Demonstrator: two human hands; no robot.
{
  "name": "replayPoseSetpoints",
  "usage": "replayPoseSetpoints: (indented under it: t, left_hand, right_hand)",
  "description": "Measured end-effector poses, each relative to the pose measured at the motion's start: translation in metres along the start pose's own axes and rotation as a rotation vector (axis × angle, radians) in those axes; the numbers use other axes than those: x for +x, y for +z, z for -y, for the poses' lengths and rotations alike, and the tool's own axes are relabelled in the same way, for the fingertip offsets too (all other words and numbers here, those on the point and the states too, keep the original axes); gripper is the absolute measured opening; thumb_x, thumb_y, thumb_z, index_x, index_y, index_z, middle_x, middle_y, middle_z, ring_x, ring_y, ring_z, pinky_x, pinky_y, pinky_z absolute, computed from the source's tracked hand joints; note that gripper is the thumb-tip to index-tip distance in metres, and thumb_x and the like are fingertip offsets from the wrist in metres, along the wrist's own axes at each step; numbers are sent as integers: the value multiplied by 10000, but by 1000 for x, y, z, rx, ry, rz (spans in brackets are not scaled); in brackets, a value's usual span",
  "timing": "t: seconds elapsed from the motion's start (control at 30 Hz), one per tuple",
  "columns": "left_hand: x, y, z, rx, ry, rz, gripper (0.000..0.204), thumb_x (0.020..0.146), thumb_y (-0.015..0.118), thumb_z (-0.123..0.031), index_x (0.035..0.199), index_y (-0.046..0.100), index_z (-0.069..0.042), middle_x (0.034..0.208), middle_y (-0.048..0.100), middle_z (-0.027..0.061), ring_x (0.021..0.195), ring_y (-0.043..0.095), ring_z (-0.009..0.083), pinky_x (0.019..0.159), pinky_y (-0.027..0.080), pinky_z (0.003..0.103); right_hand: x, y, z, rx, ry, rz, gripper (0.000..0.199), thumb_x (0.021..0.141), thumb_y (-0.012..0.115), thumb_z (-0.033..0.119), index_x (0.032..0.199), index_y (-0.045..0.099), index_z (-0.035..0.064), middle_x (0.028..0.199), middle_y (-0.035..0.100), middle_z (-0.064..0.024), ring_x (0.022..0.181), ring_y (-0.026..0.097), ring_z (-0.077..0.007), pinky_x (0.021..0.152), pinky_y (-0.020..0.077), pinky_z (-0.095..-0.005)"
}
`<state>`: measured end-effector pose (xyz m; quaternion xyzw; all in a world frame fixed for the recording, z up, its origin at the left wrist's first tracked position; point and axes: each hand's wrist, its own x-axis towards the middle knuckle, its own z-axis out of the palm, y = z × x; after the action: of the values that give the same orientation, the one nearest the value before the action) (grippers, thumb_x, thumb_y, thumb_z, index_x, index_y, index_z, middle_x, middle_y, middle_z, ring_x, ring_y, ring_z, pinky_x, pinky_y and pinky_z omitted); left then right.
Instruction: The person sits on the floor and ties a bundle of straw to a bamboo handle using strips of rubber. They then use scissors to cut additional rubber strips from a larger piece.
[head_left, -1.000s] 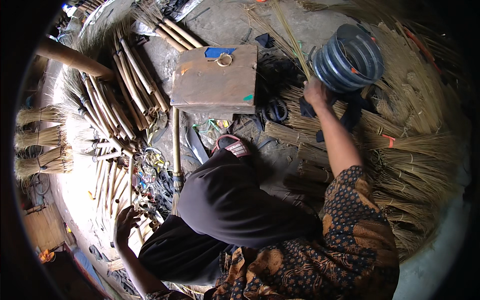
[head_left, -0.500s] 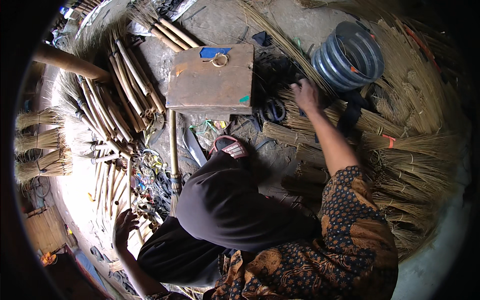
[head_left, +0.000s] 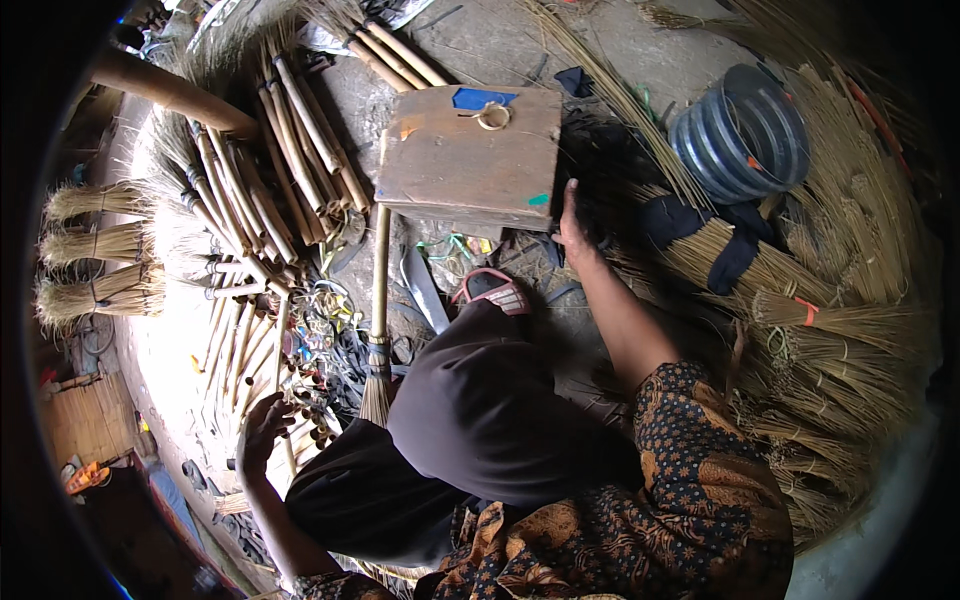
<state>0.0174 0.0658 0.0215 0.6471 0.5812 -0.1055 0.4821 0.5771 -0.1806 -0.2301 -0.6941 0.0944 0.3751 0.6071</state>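
My right hand (head_left: 578, 235) is beside the right side of a low wooden box (head_left: 470, 150), with a finger or thumb stretched out along its edge. The other fingers are partly lost in shadow near a heap of dark strips (head_left: 592, 150); nothing shows in the hand. At the lower left my left hand (head_left: 262, 430) hovers by my leg, fingers apart and slightly bent, holding nothing. Cut bamboo tubes (head_left: 235, 350) are nearest to it. A ring-shaped band (head_left: 493, 116) rests on the box. In front of the box lies a short broom (head_left: 380, 280), bristles toward my knee.
A broad blade (head_left: 424, 290) lies near my sandalled foot (head_left: 495, 290). Finished brooms (head_left: 285, 150) are piled at the far left. On the right are a ribbed bucket (head_left: 740, 135), a dark cloth (head_left: 735, 255) and tied bristle bundles (head_left: 840, 330). A thick pole (head_left: 170, 95) crosses the upper left.
My right hand has come back from the long stalks by the bucket to the box's right side. My left hand stays low beside my leg. The whole view has shifted slightly.
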Motion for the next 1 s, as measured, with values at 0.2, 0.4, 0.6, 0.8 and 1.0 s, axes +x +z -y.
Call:
replayPoseSetpoints:
  t: [0.2, 0.4, 0.6, 0.8, 1.0]
  left_hand:
    - [-4, -4, 15, -62, -13, 13, 578, 1053, 585, -431, 1442, 533, -6, 1225, 712, 153, 1036, 714, 224, 913, 532, 362]
    - [6, -4, 6, -73, 21, 52, 572, 1056, 581, -429, 1447, 535, -13, 1203, 717, 143, 1046, 711, 225, 898, 534, 346]
    - [13, 1, -11, -78, 16, 38, 574, 1058, 579, -431, 1434, 536, -1, 1180, 724, 142, 1033, 701, 204, 903, 529, 343]
    - [18, 9, -32, -49, -16, 68, 597, 1058, 573, -445, 1450, 511, 1, 1210, 715, 158, 1025, 703, 214, 919, 533, 371]
    - [6, 10, -31, -52, 19, 40, 588, 1061, 572, -434, 1456, 508, -3, 1202, 721, 157, 1049, 706, 220, 920, 535, 365]
  right_hand:
    - [24, 31, -20, 335, -160, -25, 1037, 897, 363, 828, 1647, 211, 128, 1700, 222, -94, 1532, 271, -325, 1177, 319, -543]
    - [30, 51, -11, 450, -237, -14, 855, 1008, 356, 677, 1630, 266, 96, 1683, 279, -85, 1531, 286, -273, 1220, 266, -451]
    - [51, 61, -12, 449, -232, -48, 748, 1079, 344, 590, 1618, 305, 73, 1674, 312, -86, 1529, 298, -245, 1248, 226, -391]
    - [73, 43, 1, 307, -153, 63, 930, 1002, 396, 726, 1614, 280, 36, 1677, 283, -148, 1527, 292, -272, 1234, 235, -459]
    - [84, 8, -24, 172, -31, -86, 742, 1010, 460, 602, 1429, 492, -10, 1431, 564, -201, 1272, 571, -353, 1074, 439, -491]
